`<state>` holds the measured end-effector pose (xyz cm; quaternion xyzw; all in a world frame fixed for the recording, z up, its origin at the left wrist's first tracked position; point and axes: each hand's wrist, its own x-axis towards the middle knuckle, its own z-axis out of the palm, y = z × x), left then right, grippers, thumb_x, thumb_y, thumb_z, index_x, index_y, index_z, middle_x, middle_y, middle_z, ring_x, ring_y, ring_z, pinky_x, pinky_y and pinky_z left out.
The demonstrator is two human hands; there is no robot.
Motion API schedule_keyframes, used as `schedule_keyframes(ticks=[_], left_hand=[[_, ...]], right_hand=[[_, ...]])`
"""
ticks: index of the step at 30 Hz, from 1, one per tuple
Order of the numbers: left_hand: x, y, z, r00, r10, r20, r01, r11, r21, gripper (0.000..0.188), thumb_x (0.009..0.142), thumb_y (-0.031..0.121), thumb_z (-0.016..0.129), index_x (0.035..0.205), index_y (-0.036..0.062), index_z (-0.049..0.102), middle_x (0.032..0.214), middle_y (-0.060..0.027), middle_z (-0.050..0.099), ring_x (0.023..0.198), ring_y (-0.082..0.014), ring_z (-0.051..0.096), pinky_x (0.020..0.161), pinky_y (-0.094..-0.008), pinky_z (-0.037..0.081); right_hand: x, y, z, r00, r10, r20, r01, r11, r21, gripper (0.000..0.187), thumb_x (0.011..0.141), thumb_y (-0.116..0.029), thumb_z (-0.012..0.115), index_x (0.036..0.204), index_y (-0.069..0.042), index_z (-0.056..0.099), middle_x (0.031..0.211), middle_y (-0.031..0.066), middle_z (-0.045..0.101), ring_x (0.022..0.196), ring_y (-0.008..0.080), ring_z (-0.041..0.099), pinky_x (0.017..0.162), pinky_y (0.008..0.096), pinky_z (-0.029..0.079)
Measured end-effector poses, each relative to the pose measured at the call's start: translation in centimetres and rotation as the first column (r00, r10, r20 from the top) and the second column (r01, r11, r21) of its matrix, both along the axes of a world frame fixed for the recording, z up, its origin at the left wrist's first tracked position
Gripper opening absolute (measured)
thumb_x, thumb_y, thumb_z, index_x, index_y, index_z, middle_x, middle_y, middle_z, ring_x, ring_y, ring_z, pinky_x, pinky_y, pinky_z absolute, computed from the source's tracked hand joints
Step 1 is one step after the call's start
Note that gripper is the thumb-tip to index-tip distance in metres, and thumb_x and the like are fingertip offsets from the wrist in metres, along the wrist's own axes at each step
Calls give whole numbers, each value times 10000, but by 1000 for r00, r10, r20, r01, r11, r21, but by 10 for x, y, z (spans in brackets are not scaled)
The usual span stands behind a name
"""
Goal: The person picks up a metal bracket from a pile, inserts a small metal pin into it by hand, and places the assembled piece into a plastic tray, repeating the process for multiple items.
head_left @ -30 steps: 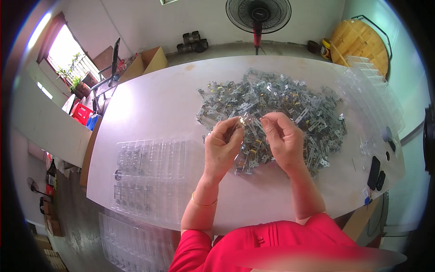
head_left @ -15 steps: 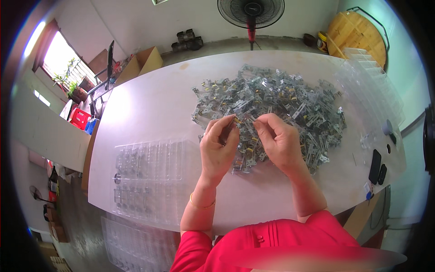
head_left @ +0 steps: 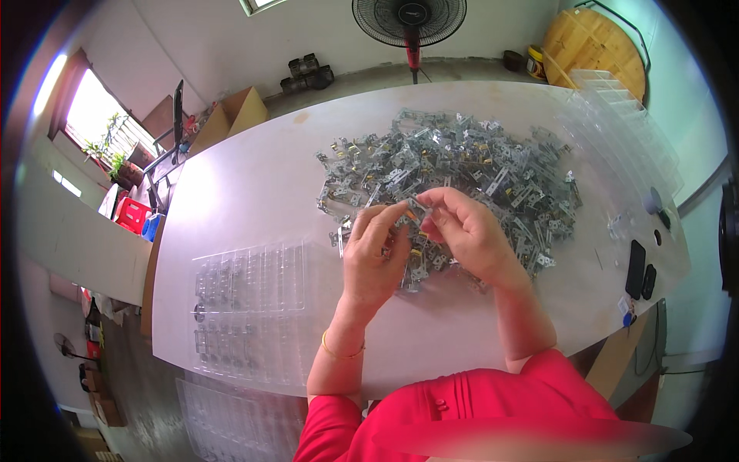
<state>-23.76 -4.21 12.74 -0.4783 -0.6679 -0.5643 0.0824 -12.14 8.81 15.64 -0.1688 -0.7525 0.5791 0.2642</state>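
Note:
A wide heap of small silvery metal brackets [head_left: 454, 154], some with brass-coloured bits, covers the middle of the table. Over its near edge my two hands meet. My right hand [head_left: 473, 242] pinches a small metal bracket [head_left: 420, 206] between thumb and fingers. My left hand [head_left: 373, 258] is closed at the fingertips on a small brass-coloured piece [head_left: 411, 215], close against that bracket. How the two pieces touch is too small to tell. To the left, a transparent plastic tray [head_left: 285, 266] with compartments lies on the table, its left part holding small parts.
The white table [head_left: 231, 192] has curved edges. Stacked transparent trays [head_left: 616, 131] stand at the far right. A black phone-like slab [head_left: 636, 268] and small dark items lie near the right edge. More trays [head_left: 231, 420] sit below the near left edge. A fan [head_left: 410, 19] stands beyond.
My hands have come together, bringing the bracket and the brass-coloured piece close to each other. My left fingers have curled further over. The whole view has shifted slightly.

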Motion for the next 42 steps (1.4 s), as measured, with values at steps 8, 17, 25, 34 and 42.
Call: schedule_keyframes(ticks=[8, 17, 25, 34, 42], left_hand=[[5, -2, 7, 997, -31, -70, 30, 999, -15, 344, 817, -114, 687, 1135, 14, 673, 1050, -104, 670, 776, -144, 661, 675, -271, 542], [8, -3, 5, 962, -270, -51, 261, 956, -131, 320, 850, -96, 642, 1147, 23, 661, 1029, -120, 671, 817, -212, 676, 697, -326, 552], [-3, -2, -5, 903, -80, 421, 120, 991, -67, 252, 892, 30, 692, 1143, 7, 677, 957, -69, 712, 822, -84, 643, 711, -238, 526], [-8, -6, 3, 705, -345, 619, 345, 930, 126, 355, 964, 66, 628, 1297, -47, 584, 1175, -102, 671, 958, -140, 675, 818, -281, 565], [-16, -4, -8, 589, -646, 486, 402, 755, 518, 461, 980, 85, 531, 1420, -44, 486, 1434, -248, 522, 1238, -314, 602, 996, -432, 526]], right_hand=[[4, 20, 0, 981, 190, -31, -191, 949, -250, 197, 1032, -98, 519, 1128, 29, 635, 990, 57, 681, 877, 103, 638, 824, 273, 544], [-1, 25, -8, 990, 122, -69, -132, 978, -160, 134, 1016, -116, 592, 1031, 10, 634, 1008, 46, 675, 934, 90, 596, 863, 270, 497], [1, 19, -3, 943, 126, -307, -75, 982, 172, 50, 978, -59, 633, 1013, -24, 623, 999, 57, 673, 930, 147, 624, 869, 283, 499], [0, 14, -3, 972, 71, -222, -44, 991, 126, 42, 984, -65, 633, 997, -26, 641, 959, 47, 671, 810, 138, 619, 744, 277, 511], [-7, 11, -9, 917, -140, -373, -47, 892, -450, 154, 1019, -159, 626, 1084, -20, 635, 983, 40, 671, 858, 132, 669, 795, 284, 578]])
